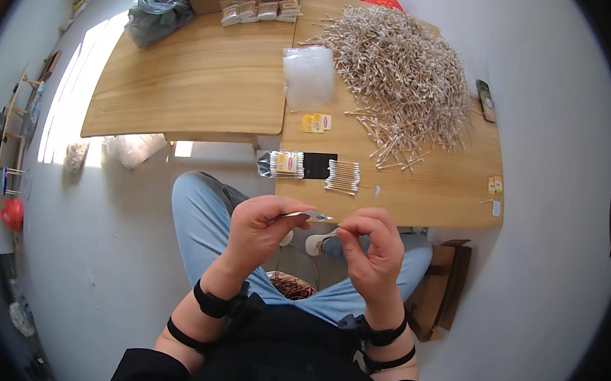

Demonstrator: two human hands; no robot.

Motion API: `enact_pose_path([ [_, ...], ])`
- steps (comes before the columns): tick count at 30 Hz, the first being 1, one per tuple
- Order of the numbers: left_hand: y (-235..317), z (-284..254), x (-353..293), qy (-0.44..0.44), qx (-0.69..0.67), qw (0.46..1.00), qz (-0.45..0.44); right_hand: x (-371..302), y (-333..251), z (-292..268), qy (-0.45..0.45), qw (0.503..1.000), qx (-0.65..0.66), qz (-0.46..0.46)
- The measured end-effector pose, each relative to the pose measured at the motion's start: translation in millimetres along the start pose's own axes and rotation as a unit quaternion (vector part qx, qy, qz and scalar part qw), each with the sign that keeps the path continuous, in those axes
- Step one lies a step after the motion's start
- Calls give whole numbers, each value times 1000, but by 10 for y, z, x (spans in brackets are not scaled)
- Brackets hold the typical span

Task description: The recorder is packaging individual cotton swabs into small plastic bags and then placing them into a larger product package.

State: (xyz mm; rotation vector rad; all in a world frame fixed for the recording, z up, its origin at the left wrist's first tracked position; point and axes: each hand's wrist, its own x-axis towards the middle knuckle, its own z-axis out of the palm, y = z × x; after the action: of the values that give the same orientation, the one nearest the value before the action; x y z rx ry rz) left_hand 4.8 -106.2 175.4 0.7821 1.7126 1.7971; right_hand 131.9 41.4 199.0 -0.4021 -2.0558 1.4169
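Note:
My left hand (259,224) is closed, pinching a small flat shiny piece (316,215) between thumb and fingers; its kind is unclear. Close beside it, just off the table's front edge, my right hand (373,252) is also closed, thumb against fingertips; anything in that pinch is too small to make out. On the table beyond lies a clear bag of cotton swabs (276,164) with a yellow label card (288,162) on top. It rests partly over a black square pad (318,166). To the pad's right is a neat row of loose cotton swabs (342,177).
A large heap of cotton swabs (405,77) covers the far right. Left of it are flat clear bags (308,77) and several yellow cards (313,124). A phone (485,100) lies by the right edge. Filled packs (261,12) and a grey plastic bag (159,10) sit far left.

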Motion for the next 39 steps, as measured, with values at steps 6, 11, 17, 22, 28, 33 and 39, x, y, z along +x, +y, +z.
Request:
enact_pose_path([
  [6, 51, 45, -38, 4, 97, 994, 47, 20, -37, 40, -41, 993, -80, -73],
  [11, -29, 50, -40, 19, 145, 985, 89, 12, -13, 66, -35, 993, -98, -61],
  [17, -51, 47, -19, 5, 171, 980, 100, 46, 16, 80, -33, 993, -108, -25],
  [22, -86, 61, -29, -12, 210, 972, 107, 30, 38, 17, -58, 991, -120, 29],
  [28, -235, 77, -129, -68, 269, 956, 99, -141, 145, 42, -91, 985, -107, 100],
  [33, -313, 113, -159, -84, 279, 950, 107, -245, 227, 40, -86, 986, -131, 52],
  [39, -294, 158, -118, -95, 272, 954, 83, -227, 319, 49, -77, 988, -134, 19],
])
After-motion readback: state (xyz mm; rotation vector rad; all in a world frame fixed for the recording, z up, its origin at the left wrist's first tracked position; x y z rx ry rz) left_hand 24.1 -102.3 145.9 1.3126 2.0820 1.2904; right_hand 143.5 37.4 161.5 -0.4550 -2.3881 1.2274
